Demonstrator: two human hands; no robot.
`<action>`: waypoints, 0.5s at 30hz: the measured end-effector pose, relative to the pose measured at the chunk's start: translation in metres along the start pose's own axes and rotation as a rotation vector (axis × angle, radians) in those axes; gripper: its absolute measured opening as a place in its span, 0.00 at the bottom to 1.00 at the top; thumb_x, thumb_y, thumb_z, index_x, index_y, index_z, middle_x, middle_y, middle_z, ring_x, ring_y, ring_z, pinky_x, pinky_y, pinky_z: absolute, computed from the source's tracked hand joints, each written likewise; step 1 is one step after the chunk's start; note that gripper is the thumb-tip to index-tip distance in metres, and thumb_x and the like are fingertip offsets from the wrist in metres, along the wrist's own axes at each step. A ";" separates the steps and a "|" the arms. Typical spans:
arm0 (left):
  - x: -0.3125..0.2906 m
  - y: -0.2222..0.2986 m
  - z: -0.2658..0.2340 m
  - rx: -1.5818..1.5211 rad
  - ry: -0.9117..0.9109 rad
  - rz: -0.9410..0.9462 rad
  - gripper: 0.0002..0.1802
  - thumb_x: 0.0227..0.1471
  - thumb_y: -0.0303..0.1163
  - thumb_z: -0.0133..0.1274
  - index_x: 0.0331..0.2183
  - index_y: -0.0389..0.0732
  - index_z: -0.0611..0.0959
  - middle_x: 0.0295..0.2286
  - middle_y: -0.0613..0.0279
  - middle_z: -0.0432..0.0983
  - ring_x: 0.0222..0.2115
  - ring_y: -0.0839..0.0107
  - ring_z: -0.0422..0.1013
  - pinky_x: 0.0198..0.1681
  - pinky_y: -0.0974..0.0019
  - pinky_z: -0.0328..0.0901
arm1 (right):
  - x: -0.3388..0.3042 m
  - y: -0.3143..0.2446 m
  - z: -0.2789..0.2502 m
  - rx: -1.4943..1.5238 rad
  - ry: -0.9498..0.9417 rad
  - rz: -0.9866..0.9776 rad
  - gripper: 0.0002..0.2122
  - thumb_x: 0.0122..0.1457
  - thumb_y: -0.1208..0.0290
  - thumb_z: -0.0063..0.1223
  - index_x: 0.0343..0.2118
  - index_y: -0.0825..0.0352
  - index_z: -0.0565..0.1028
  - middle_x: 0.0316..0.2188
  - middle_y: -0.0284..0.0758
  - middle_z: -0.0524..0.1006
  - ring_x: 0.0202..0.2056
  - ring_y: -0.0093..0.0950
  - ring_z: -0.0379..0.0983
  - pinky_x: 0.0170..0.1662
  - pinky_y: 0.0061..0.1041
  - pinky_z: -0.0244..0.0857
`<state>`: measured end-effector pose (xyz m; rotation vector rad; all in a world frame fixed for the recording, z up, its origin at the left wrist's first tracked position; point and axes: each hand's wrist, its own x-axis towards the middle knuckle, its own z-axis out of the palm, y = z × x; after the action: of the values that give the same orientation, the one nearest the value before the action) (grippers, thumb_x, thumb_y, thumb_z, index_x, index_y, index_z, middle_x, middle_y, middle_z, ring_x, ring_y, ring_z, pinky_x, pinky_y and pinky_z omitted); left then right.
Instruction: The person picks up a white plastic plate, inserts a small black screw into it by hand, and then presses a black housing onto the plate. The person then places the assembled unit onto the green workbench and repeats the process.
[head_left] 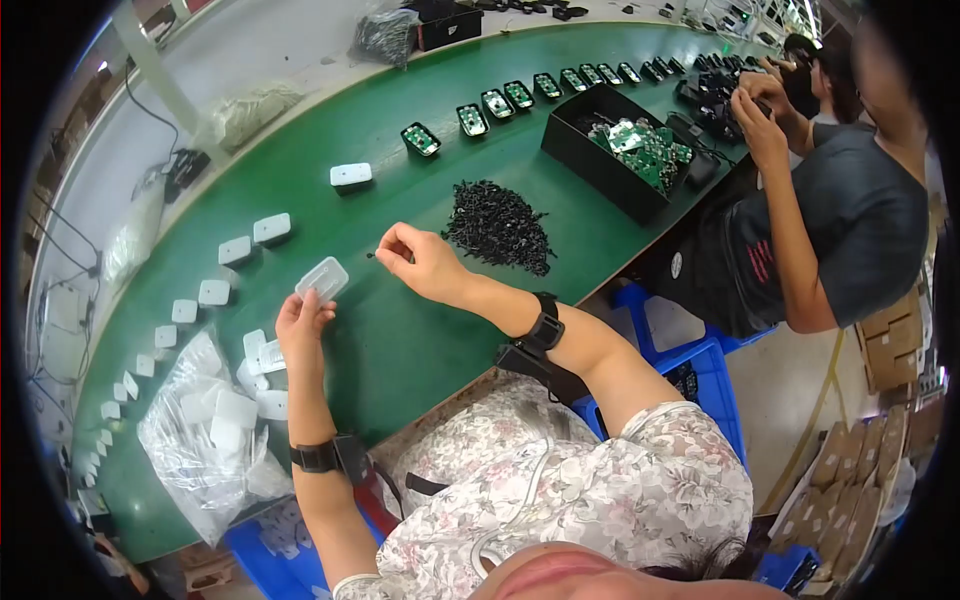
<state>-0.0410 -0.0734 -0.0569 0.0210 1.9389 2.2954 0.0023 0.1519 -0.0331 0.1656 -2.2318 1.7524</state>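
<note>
My left hand (303,322) grips a white translucent plastic cover (323,278) by its lower edge, its hollow side turned up. To the right of it, my right hand (425,264) pinches a tiny black part (371,255) between thumb and finger; its exact kind is too small to tell. The part and the cover are apart. Just beyond my right hand lies a heap of small black parts (495,226) on the green table (400,350). Several loose white covers (270,404) lie beside my left forearm.
A clear bag (190,450) of white covers lies at the left. White-topped housings (272,228) and black housings with circuit boards (472,120) form a curved row. A black box (610,160) holds circuit boards. A co-worker (830,210) works at the right; blue crates (715,385) stand below.
</note>
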 end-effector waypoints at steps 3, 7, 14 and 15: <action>-0.006 0.008 0.006 -0.118 -0.080 -0.040 0.08 0.56 0.31 0.51 0.35 0.36 0.73 0.28 0.63 0.74 0.24 0.75 0.73 0.25 0.78 0.67 | -0.009 0.004 -0.009 -0.041 0.030 0.007 0.08 0.57 0.69 0.52 0.31 0.69 0.70 0.21 0.30 0.72 0.23 0.19 0.66 0.28 0.20 0.63; -0.008 0.010 0.004 -0.099 -0.079 -0.050 0.08 0.56 0.31 0.51 0.35 0.38 0.72 0.28 0.63 0.74 0.24 0.75 0.73 0.24 0.79 0.66 | -0.012 -0.001 -0.027 -0.066 0.066 -0.056 0.08 0.57 0.69 0.53 0.31 0.69 0.71 0.21 0.28 0.71 0.24 0.16 0.65 0.27 0.19 0.62; -0.053 0.092 0.027 -0.577 -0.150 0.212 0.05 0.58 0.30 0.47 0.35 0.40 0.71 0.35 0.59 0.72 0.33 0.68 0.67 0.34 0.67 0.62 | 0.008 -0.004 -0.069 0.190 0.276 -0.032 0.05 0.60 0.72 0.50 0.31 0.67 0.70 0.19 0.25 0.69 0.19 0.12 0.62 0.22 0.13 0.57; -0.063 0.103 0.021 -0.647 -0.493 0.427 0.06 0.56 0.32 0.48 0.33 0.42 0.70 0.30 0.63 0.69 0.30 0.68 0.61 0.34 0.66 0.56 | 0.003 -0.003 -0.063 0.214 0.239 -0.006 0.05 0.60 0.72 0.50 0.31 0.67 0.70 0.19 0.25 0.69 0.19 0.12 0.62 0.22 0.13 0.56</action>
<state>0.0139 -0.0764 0.0532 0.9051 0.9728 2.7153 0.0105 0.2119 -0.0157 0.0069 -1.8753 1.8956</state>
